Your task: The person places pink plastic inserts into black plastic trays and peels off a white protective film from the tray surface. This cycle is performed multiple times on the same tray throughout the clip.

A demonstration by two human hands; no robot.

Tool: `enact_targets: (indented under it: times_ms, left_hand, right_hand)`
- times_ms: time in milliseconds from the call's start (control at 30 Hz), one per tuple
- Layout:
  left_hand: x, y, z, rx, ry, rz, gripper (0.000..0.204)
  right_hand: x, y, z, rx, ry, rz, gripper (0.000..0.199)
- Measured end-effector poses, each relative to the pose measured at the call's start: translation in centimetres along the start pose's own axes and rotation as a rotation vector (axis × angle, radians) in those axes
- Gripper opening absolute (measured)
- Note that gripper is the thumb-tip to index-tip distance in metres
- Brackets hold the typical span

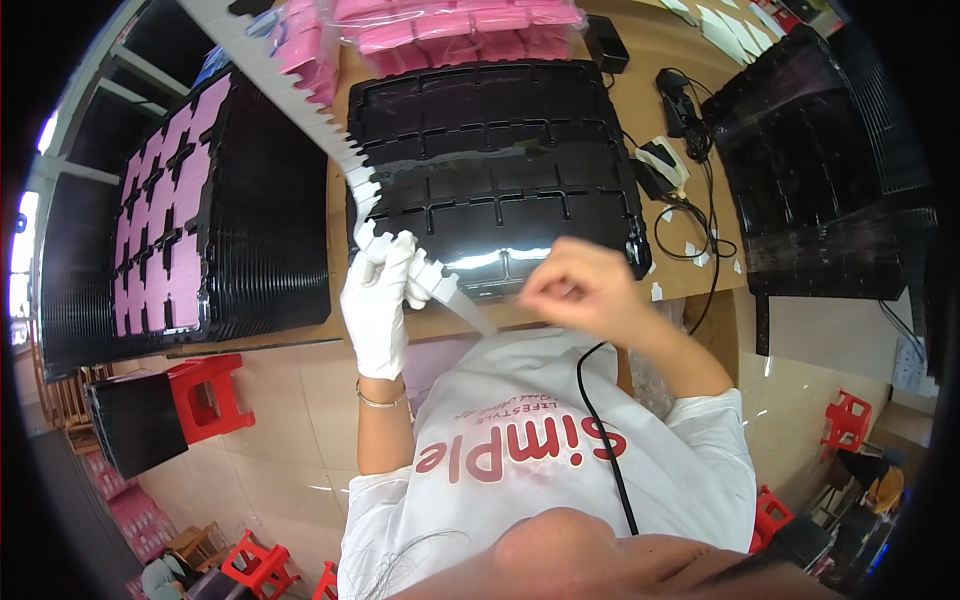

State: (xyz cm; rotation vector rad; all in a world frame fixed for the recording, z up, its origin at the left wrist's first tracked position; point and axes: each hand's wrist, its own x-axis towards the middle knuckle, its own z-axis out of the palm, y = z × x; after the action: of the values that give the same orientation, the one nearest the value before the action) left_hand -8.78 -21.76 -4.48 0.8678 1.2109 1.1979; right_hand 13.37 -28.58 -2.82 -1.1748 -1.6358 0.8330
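A long whitish strip with notched edges (322, 128) runs from the upper left down to the front edge of the table. My left hand (375, 315), in a white glove, grips it near its lower part, and the plain lower end hangs past the fingers toward my shirt. To the right, my bare right hand (585, 290) is raised, slightly smeared, with fingers curled together in a pinch; whatever is between them, if anything, cannot be made out. Beyond both hands lies a black moulded plastic tray (490, 170) with rows of compartments.
Black trays holding pink pieces (165, 215) are stacked at left. More wrapped black trays (810, 170) stand at right. Pink bagged packs (460, 30) lie at the back. A black cable (712, 215) and paper scraps lie on the table's right. A red stool (210, 395) stands below left.
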Motion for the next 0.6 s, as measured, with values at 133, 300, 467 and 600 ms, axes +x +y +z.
enact_targets:
  times_ms: [133,300,467,600]
  left_hand:
    - [0.3,-0.3,-0.5,0.0,-0.039,-0.032,0.021]
    - [0.4,0.0,-0.1,0.075,-0.052,-0.069,0.019]
    - [0.5,-0.5,0.5,0.059,0.004,-0.013,0.018]
    - [0.4,-0.2,-0.3,0.09,-0.043,-0.033,0.017]
  right_hand:
    - [0.9,2.4,-8.5,-0.278,-0.079,0.508,0.012]
    - [0.4,5.3,-8.6,-0.551,-0.056,0.404,0.011]
    - [0.2,5.9,-8.2,-0.586,-0.004,0.439,0.009]
    - [-2.2,3.7,-13.0,-0.029,-0.128,0.461,0.009]
